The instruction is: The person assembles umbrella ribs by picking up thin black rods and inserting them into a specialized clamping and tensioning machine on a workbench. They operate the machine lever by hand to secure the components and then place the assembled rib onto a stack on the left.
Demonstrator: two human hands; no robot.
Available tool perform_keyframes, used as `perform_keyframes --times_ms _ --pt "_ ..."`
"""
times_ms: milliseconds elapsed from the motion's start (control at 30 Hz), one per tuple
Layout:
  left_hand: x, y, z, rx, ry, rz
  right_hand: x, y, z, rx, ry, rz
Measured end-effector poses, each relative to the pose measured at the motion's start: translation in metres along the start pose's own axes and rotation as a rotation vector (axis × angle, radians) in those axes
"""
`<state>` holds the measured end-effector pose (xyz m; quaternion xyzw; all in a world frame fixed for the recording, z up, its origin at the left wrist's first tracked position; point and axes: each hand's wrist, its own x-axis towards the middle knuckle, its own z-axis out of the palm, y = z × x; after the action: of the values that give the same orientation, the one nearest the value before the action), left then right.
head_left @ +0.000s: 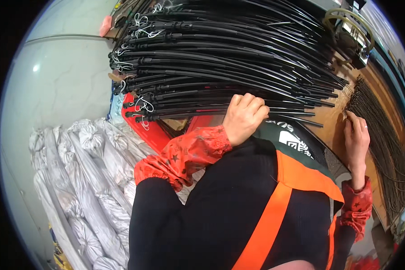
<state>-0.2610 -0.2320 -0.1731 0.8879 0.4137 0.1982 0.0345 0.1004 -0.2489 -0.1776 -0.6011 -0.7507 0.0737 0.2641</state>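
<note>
Fingers [249,104] of the left hand [244,118] curl tight around a black rod in the stacked bundle [220,58] — steadying it — while the right hand [356,135], fingers loosely spread, rests on thin dark wires [382,130] lying on the brown workbench [330,119].

Left hand [244,118] curled in a loose fist, knuckles up, forearm bent across body. Right hand [356,137] extended forward, fingers flat and together.

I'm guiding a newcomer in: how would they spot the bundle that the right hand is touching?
Start at the big stack of black rods filling the top. Go right, past the rod tips, to the brown worktop. There the right hand rests on a bundle of thin dark wires, finer and running down the worktop.
</note>
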Motion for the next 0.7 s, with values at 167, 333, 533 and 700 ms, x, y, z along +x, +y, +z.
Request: perform_keyframes --times_ms 167,333,533,700 --pt "0.006 0.002 -0.004 -0.143 0.029 0.052 0.006 0.004 -0.017 -0.287 0.0 -0.198" --pt "0.017 0.012 -0.007 -0.178 -0.133 0.045 0.001 0.006 -0.014 -0.414 -0.08 -0.092" --pt "0.045 0.036 -0.02 -0.135 -0.242 0.054 -0.01 0.019 -0.012 -0.087 -0.085 0.097" --pt "0.089 0.057 -0.02 -0.175 -0.266 0.157 -0.018 0.034 -0.01 0.334 0.039 0.146"
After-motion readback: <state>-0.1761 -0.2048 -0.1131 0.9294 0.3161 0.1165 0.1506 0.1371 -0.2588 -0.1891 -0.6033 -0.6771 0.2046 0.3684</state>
